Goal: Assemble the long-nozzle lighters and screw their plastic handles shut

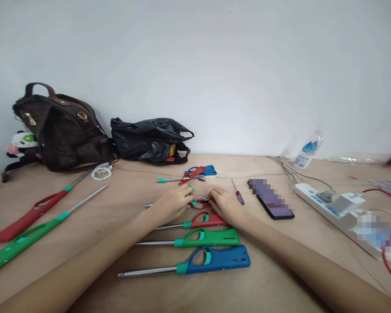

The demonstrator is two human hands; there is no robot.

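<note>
Between my two hands lies a red utility lighter (200,206) with its casing opened and dark inner parts and wires showing. My left hand (174,202) is closed at its front end, fingertips by a small teal piece (191,188). With bent fingers pressed together, my right hand (226,206) grips the rear end. The fingers hide much of both ends. Nearer me, a whole red lighter (211,220), a green lighter (215,238) and a blue lighter (223,259) lie in a row. Beyond my hands are loose red (193,174) and blue casing pieces (208,170) and a metal lighter tube (172,179).
A small screwdriver (239,197) and a phone (276,208) lie right of my hands. Farther right are a power strip (316,202) with cables and a tilted bottle (309,150). Two long lighters, red (32,217) and green (29,243), a bracelet (101,177), a backpack (65,134) and a black bag (146,141) are left.
</note>
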